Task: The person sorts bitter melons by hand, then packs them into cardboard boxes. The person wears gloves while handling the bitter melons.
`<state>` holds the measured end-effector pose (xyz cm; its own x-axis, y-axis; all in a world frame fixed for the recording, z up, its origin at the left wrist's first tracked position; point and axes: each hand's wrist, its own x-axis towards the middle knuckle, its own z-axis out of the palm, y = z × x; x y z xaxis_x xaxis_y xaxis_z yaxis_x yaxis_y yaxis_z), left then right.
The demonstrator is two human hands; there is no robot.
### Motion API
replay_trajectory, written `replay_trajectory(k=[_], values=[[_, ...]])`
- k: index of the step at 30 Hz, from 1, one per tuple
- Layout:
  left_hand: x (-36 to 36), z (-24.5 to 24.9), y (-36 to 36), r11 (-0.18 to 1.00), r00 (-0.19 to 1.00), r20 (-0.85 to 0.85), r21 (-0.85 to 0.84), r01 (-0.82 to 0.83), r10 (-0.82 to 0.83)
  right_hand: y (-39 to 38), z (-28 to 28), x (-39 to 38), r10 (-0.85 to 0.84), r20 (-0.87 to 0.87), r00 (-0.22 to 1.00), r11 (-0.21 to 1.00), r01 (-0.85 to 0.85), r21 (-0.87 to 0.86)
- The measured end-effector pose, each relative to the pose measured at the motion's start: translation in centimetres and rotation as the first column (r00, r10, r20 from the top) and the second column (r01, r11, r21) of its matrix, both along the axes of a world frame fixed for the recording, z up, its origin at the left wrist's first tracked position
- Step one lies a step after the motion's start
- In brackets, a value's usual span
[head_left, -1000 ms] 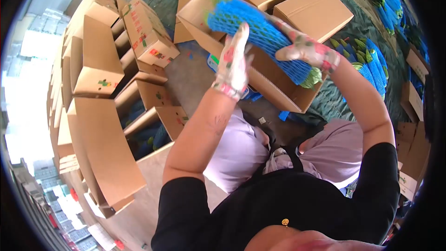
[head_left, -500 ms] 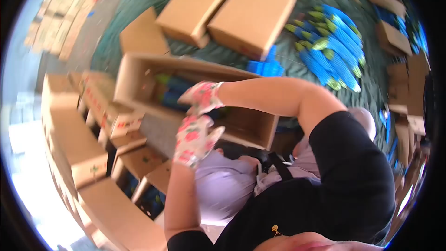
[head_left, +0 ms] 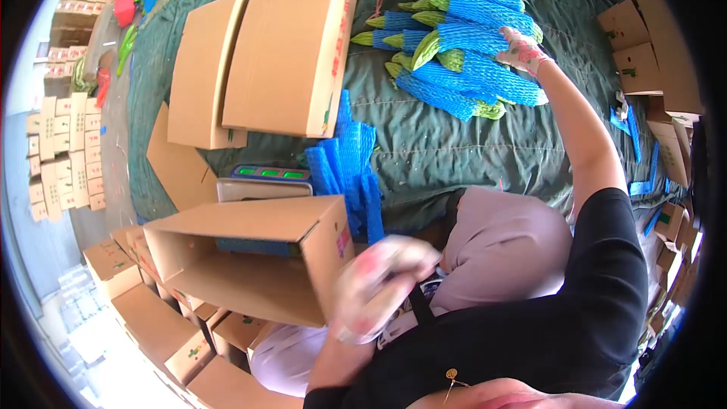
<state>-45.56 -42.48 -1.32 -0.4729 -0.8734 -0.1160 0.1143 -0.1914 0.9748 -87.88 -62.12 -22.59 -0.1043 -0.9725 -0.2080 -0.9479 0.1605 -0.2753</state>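
My right hand [head_left: 522, 51], in a white floral glove, has its fingers around the near end of a bitter melon [head_left: 469, 36] sleeved in blue foam net. That melon lies in a pile of netted bitter melons [head_left: 462, 79] with green tips showing. My left hand [head_left: 382, 280], gloved alike, is smeared by motion in front of my lap, close to the right end of an open cardboard box [head_left: 235, 291]. Some blue shows inside the box under its upper edge.
Beyond the box stands a scale [head_left: 269, 173] with green displays. Blue foam nets [head_left: 348, 167] lie beside it on the dark green sheet [head_left: 424, 159]. Two closed cartons [head_left: 288, 45] stand farther back. More cartons [head_left: 159, 318] line the left, with others [head_left: 636, 60] at the right.
My right hand has moved from the box to the melon pile and taken hold there. My left hand has moved right, off the box opening. The view has turned.
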Motion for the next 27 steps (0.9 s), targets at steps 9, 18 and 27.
replay_trajectory(k=[9, 18, 27], values=[[-19.1, -24.6, -11.0, 0.645, 0.894, -0.369, 0.753, 0.128, 0.253, 1.4, -1.1, -1.1, 0.138, -0.135, 0.981, 0.99, -0.142, -0.022], [-16.4, -27.4, -11.7, 0.563, 0.711, -0.282, 0.804, -0.191, 0.644, 7.9, -4.8, -1.7, 0.055, 0.088, 0.995, 0.998, -0.054, -0.01], [-13.6, -31.8, -10.5, 0.519, 0.721, -0.249, 0.837, -0.176, 0.646, 5.4, -2.7, 0.7, 0.188, 0.246, 0.951, 0.98, -0.163, -0.115]])
